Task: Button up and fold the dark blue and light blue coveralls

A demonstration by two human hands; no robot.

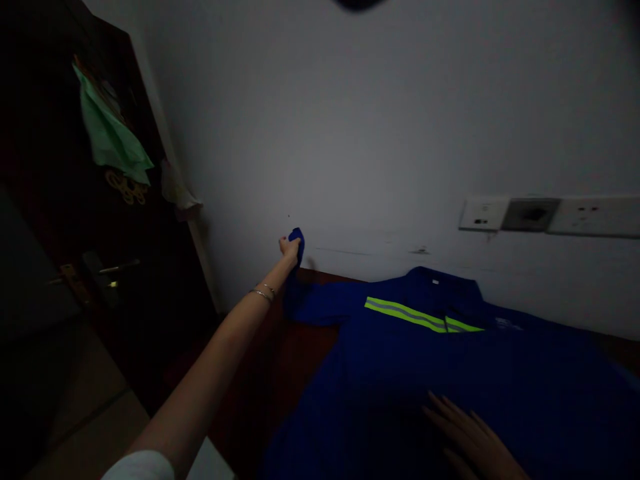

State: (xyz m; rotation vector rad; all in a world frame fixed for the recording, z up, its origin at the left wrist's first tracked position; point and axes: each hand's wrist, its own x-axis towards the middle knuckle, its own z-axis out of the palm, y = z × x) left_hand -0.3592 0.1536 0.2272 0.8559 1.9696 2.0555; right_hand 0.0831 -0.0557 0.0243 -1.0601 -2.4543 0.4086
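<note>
A blue work jacket [450, 373] with a yellow-green reflective stripe [420, 315] lies spread on a dark wooden table [300, 347] against the wall. My left hand [290, 248] is stretched far out and pinches the end of the jacket's sleeve [297, 237], holding it up near the wall. My right hand [470, 437] lies flat on the jacket's body near the bottom of the view, fingers extended.
A dark wooden door [60, 220] with a metal handle [107, 273] stands at the left, with a green cloth [113, 137] hanging on it. White wall sockets [550, 215] sit on the wall above the jacket. Tiled floor [75, 413] shows at lower left.
</note>
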